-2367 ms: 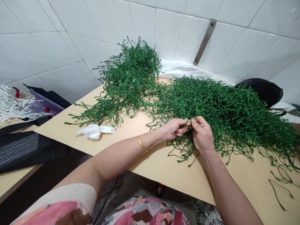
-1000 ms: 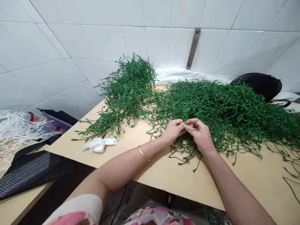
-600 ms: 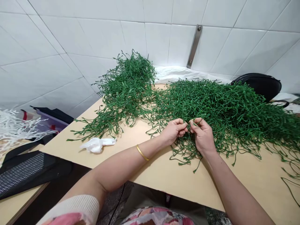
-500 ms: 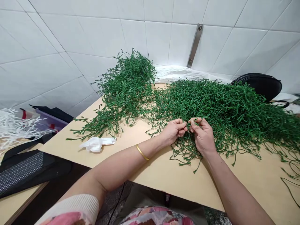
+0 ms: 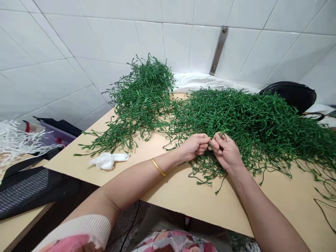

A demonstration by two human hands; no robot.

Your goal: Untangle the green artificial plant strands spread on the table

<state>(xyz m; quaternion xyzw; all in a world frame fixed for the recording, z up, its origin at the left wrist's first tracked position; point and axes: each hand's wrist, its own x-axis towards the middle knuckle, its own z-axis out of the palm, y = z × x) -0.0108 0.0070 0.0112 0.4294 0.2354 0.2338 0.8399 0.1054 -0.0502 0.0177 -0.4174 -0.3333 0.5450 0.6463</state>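
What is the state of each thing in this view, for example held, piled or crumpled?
Left bare hand, pinching thin green strands.
Right bare hand, curled, pinching strands too.
Wide mat of green artificial vine, spread and tangled.
Tall green vine heap, piled loosely.
White paper-like scrap, crumpled.
Gold metal bangle, worn on the left forearm.
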